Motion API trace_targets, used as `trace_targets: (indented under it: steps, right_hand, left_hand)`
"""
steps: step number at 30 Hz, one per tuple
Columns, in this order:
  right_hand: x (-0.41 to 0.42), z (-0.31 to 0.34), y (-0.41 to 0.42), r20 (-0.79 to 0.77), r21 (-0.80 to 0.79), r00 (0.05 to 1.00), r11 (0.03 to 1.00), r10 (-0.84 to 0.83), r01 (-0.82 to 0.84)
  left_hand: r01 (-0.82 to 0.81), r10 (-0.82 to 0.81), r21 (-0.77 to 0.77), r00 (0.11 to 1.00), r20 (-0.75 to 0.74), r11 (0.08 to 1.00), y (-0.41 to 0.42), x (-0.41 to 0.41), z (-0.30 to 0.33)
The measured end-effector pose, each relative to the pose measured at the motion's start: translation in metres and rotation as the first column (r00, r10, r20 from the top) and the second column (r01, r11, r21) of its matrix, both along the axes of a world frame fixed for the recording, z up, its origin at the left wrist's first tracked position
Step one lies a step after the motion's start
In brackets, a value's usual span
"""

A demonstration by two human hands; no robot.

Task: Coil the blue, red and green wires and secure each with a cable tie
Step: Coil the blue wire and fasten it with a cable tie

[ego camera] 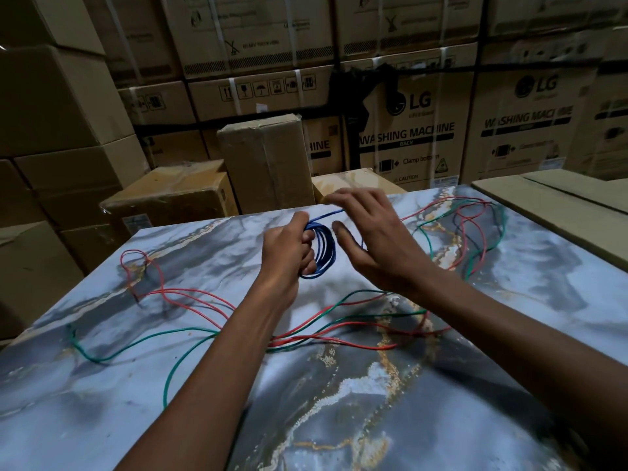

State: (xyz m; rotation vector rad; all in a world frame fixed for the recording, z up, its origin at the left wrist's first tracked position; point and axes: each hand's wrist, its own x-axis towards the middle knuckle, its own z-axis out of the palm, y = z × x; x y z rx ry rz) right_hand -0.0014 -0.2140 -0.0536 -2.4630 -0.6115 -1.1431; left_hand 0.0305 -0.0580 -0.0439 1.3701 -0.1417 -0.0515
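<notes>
My left hand (pixel 295 248) grips a blue wire coil (pixel 325 249) of several loops, held upright above the marble table (pixel 424 402). A loose blue strand runs from the top of the coil up to the fingers of my right hand (pixel 370 239), which hovers just right of the coil with fingers spread; whether it pinches the strand is unclear. The red wire (pixel 190 294) lies uncoiled in loose loops across the table. The green wire (pixel 136 348) sprawls beside and over it, reaching the far right corner. No cable tie is visible.
Stacked cardboard appliance boxes (pixel 407 130) wall in the far side and left. Smaller brown cartons (pixel 261 158) stand just beyond the table's far edge. A flat cardboard sheet (pixel 557 198) adjoins the table at the right.
</notes>
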Motion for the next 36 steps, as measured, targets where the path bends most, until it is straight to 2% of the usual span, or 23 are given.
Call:
trace_targets:
  steps: [2,5,8,10,16,19,25,29,32,34,36]
  right_hand:
    - [0.002,-0.005,-0.002,-0.057,0.016,0.998,1.000,-0.024,0.025]
    - [0.005,-0.003,-0.015,-0.003,-0.024,0.994,0.994,-0.106,0.105]
    - [0.007,0.009,-0.035,-0.051,0.032,0.999,0.999,0.000,0.002]
    - [0.009,0.015,-0.046,-0.024,0.069,0.999,0.997,0.036,-0.034]
    - [0.017,0.023,-0.065,0.140,0.190,0.990,0.982,-0.011,-0.016]
    - [0.020,0.018,-0.069,0.145,0.191,0.989,0.982,-0.014,-0.014]
    - [0.020,0.001,-0.070,0.006,0.157,0.997,0.985,0.071,-0.071]
    - [0.021,-0.012,-0.063,-0.079,-0.062,0.997,0.998,0.007,-0.011]
    - [0.023,-0.019,-0.057,-0.188,-0.151,0.981,0.988,-0.053,0.025]
    - [0.022,-0.020,-0.053,-0.221,-0.138,0.975,0.990,-0.035,0.004]
    - [0.021,-0.018,-0.052,-0.260,-0.006,0.965,0.999,0.038,-0.041]
  left_hand:
    - [0.042,-0.042,0.016,0.999,0.015,0.999,-0.001,-0.003,0.003]
    - [0.117,-0.117,-0.032,0.993,-0.009,0.993,-0.001,-0.006,0.007]
    - [0.171,-0.181,-0.154,0.982,-0.053,0.973,0.004,-0.005,0.011]
    - [0.178,-0.200,-0.221,0.977,-0.079,0.959,0.007,-0.003,0.014]
    - [0.087,-0.143,-0.367,0.982,-0.127,0.926,0.015,0.006,0.012]
    - [0.015,-0.089,-0.420,0.984,-0.157,0.907,0.019,0.012,0.009]
    - [-0.027,-0.080,-0.523,0.980,-0.181,0.852,0.022,0.016,0.005]
    - [-0.005,-0.117,-0.581,0.978,-0.173,0.814,0.024,0.020,0.004]
    - [-0.022,-0.122,-0.645,0.976,-0.178,0.764,0.029,0.025,0.002]
    - [-0.065,-0.098,-0.677,0.975,-0.200,0.733,0.033,0.030,0.001]
    - [-0.128,-0.047,-0.692,0.973,-0.228,0.710,0.041,0.036,-0.001]
